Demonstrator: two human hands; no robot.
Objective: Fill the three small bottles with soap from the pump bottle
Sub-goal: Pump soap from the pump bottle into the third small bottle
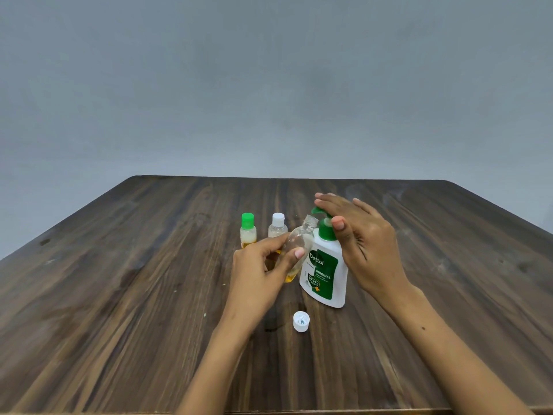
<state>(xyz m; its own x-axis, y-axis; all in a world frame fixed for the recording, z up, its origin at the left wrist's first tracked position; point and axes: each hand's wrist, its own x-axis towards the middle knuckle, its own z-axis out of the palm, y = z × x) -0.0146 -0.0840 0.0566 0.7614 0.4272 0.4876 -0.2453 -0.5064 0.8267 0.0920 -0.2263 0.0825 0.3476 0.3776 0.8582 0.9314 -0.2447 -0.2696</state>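
A white pump bottle with a green pump head and green label stands mid-table. My right hand lies flat over the pump head, fingers straight. My left hand grips a clear small bottle, uncapped and tilted, its mouth just under the pump spout; a little yellow soap sits in its bottom. Behind it stand a small bottle with a green cap, holding some yellow liquid, and a small bottle with a white cap.
A loose white cap lies open side up on the dark wooden table, nearer to me than the pump bottle. A small dark wet spot marks the wood left of it. A grey wall stands behind the table.
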